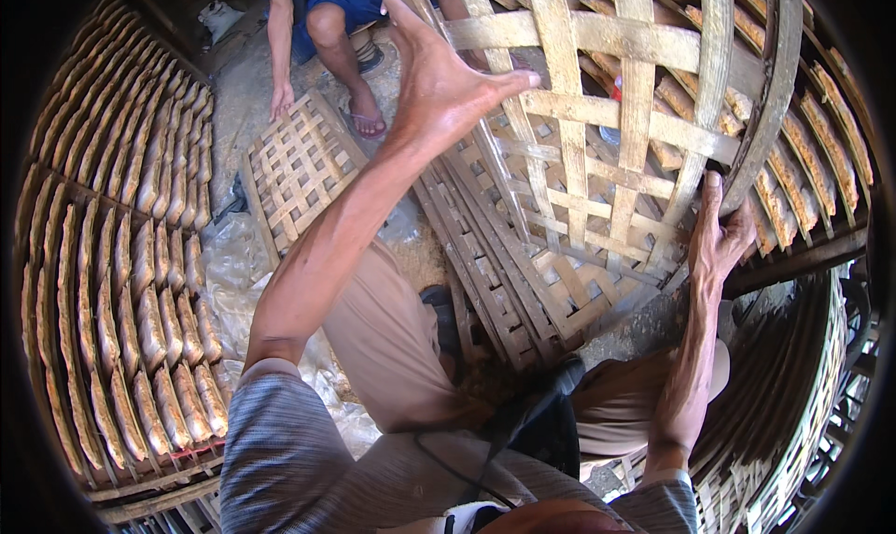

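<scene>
A large woven bamboo tray (625, 109) with an open lattice is tilted up in front of me, between my two hands. My left hand (443, 91) is at its left rim, thumb lying over the lattice and fingers stretched up along the edge, partly hidden. On the other side, my right hand (723, 235) grips the curved right rim near its lower corner, thumb on the near face. Below the held tray, a stack of similar lattice trays (499, 282) leans on the floor between my legs.
Across from me a seated person's hand (283, 100) touches another bamboo tray (303, 165) on the floor. Rows of pale brown slabs (140, 282) fill racks on the left, with more slabs (817, 147) at right. Clear plastic sheeting (243, 263) lies beside my left leg. A woven basket-like stack (793, 413) stands at lower right.
</scene>
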A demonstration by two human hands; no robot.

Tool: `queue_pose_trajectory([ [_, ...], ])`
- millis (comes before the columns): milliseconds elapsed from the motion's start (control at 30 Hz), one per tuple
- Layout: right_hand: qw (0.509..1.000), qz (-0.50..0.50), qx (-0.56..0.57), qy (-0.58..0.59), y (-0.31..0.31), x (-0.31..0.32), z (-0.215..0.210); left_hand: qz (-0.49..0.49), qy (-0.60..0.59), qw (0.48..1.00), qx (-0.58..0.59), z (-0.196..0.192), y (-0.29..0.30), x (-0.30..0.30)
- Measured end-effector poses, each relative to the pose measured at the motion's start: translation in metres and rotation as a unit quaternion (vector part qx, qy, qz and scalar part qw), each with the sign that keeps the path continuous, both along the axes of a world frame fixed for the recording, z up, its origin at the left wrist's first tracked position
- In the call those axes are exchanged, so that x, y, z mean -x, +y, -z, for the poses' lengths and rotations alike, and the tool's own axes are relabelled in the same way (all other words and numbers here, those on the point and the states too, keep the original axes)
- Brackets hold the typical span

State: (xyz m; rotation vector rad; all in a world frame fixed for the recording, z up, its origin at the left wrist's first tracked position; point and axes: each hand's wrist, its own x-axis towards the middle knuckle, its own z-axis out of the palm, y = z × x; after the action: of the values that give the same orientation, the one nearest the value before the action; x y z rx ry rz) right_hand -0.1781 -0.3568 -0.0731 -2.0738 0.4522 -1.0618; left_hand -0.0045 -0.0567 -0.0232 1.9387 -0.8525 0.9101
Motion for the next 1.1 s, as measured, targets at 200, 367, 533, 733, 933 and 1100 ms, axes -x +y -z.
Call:
queue_pose_trajectory([
  [200, 1.0, -0.009, -0.023, 0.007, 0.0, -0.003, -0.002, -0.152, -0.089, 0.978, -0.109, -0.011, 0.0, 0.04],
  [367, 1.0, -0.009, 0.001, 0.004, 0.002, -0.004, -0.002, 0.001, 0.097, 0.983, -0.159, 0.013, -0.007, 0.04],
  [533, 1.0, -0.019, 0.001, -0.01, 0.003, -0.003, 0.0, 0.022, 0.222, 0.954, -0.202, 0.002, -0.006, 0.031],
  [733, 1.0, -0.006, -0.007, 0.006, -0.001, -0.004, 0.001, 0.081, 0.225, 0.955, -0.172, 0.008, -0.003, 0.024],
  [933, 1.0, -0.004, 0.006, -0.007, -0.002, -0.005, 0.001, 0.087, 0.196, 0.956, -0.2, -0.002, 0.007, 0.025],
  [1100, 1.0, -0.004, -0.008, 0.008, -0.001, -0.007, 0.003, 0.079, 0.213, 0.954, -0.194, 0.0, 0.007, 0.021],
])
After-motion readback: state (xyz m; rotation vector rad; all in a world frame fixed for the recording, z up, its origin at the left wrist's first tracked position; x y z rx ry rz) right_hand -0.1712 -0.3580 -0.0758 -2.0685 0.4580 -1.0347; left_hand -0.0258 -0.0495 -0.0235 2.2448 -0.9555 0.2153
